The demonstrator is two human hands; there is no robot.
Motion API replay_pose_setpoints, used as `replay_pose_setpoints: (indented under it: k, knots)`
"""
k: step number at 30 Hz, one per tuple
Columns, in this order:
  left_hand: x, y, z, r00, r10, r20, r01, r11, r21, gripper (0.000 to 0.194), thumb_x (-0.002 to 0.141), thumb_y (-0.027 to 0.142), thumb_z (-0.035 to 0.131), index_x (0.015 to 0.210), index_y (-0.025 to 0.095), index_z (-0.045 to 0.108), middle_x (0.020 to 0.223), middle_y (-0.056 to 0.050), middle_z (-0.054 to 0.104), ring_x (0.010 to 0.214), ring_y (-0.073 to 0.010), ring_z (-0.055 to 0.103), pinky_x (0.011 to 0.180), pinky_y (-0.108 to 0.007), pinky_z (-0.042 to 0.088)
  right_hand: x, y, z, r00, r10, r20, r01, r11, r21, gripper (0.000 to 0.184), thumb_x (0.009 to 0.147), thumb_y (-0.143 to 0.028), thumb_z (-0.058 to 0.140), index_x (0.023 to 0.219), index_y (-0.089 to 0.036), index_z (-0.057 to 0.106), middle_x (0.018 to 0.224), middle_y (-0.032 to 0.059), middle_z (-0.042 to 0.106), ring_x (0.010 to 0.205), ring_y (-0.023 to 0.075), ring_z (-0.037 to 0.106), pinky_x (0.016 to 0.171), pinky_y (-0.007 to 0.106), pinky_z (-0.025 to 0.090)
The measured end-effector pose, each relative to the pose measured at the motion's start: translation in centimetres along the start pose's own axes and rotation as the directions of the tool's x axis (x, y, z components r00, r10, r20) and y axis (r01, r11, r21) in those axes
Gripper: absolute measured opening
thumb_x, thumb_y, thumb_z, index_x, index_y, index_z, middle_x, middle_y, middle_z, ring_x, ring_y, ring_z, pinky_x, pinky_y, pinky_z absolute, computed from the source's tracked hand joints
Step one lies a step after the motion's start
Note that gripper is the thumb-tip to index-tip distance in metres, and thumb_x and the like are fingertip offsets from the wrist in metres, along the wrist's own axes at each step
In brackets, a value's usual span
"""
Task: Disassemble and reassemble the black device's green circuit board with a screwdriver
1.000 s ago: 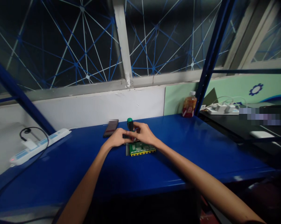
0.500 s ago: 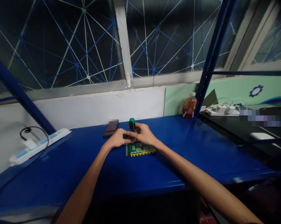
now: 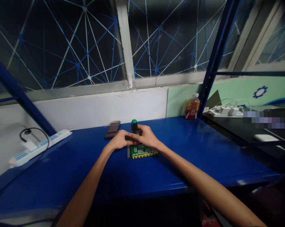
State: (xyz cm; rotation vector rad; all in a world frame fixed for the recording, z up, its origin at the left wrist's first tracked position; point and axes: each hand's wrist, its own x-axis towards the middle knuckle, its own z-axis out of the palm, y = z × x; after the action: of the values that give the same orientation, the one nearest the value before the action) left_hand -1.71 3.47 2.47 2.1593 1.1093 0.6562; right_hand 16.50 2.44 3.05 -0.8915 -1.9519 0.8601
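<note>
A green circuit board point(image 3: 144, 150) with a yellow strip along its near edge lies on the blue table point(image 3: 171, 170). Over its far left part, a screwdriver point(image 3: 134, 125) with a green and black handle stands upright. My right hand point(image 3: 146, 136) has its fingers closed round the lower handle. From the left, my left hand point(image 3: 119, 140) reaches the same spot, fingers bent together and touching the right fingers. What the left fingertips hold is hidden, as are the screwdriver's tip and the board's far edge.
Behind my left hand lies a dark phone point(image 3: 112, 130). A white power strip point(image 3: 42, 148) with a black cable is at the left, and a bottle point(image 3: 192, 107) stands at the back right. Blue posts point(image 3: 210, 60) rise at both sides. Another power strip point(image 3: 226, 112) sits farther right.
</note>
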Motion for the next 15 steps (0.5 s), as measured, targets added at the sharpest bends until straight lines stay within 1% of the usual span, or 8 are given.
replay_pose_setpoints:
  k: [2, 5, 11, 15]
  knots:
    - [-0.05, 0.01, -0.04, 1.0, 0.006, 0.029, -0.006, 1.0, -0.006, 0.023, 0.069, 0.031, 0.069, 0.081, 0.011, 0.074, 0.081, -0.006, 0.073, 0.077, -0.0208, 0.064, 0.071, -0.026, 0.046, -0.05, -0.08, -0.02, 1.0, 0.009, 0.001, -0.009, 1.0, -0.008, 0.027, 0.077, -0.04, 0.061, 0.089, -0.016, 0.062, 0.066, 0.0026, 0.064, 0.06, 0.0161, 0.06, 0.053, 0.027, 0.041]
    - [-0.07, -0.11, -0.08, 0.998, 0.014, 0.065, -0.013, 1.0, -0.013, 0.023, 0.071, 0.03, 0.066, 0.083, 0.012, 0.073, 0.083, -0.005, 0.073, 0.08, -0.021, 0.064, 0.075, -0.027, 0.046, -0.11, -0.12, -0.08, 1.0, 0.022, 0.001, -0.022, 1.0, -0.013, 0.027, 0.077, -0.04, 0.061, 0.088, -0.016, 0.062, 0.065, 0.0029, 0.064, 0.061, 0.0168, 0.061, 0.053, 0.028, 0.042]
    - [-0.09, 0.02, -0.02, 1.0, -0.006, 0.02, 0.006, 1.0, 0.008, 0.024, 0.069, 0.032, 0.069, 0.081, 0.011, 0.073, 0.08, -0.005, 0.073, 0.077, -0.0211, 0.064, 0.072, -0.027, 0.046, -0.08, 0.01, -0.06, 1.0, 0.017, 0.004, -0.017, 1.0, 0.009, 0.028, 0.078, -0.044, 0.06, 0.084, -0.016, 0.059, 0.062, 0.0023, 0.064, 0.059, 0.017, 0.063, 0.054, 0.028, 0.043]
    - [-0.11, 0.1, 0.01, 0.999, 0.015, 0.033, -0.015, 1.0, 0.002, 0.024, 0.07, 0.031, 0.068, 0.083, 0.011, 0.073, 0.083, -0.006, 0.073, 0.08, -0.0216, 0.064, 0.073, -0.028, 0.046, -0.11, 0.05, -0.01, 1.0, 0.019, 0.001, -0.019, 1.0, 0.018, 0.025, 0.078, -0.04, 0.061, 0.087, -0.017, 0.061, 0.062, 0.0028, 0.064, 0.06, 0.0177, 0.063, 0.054, 0.028, 0.044]
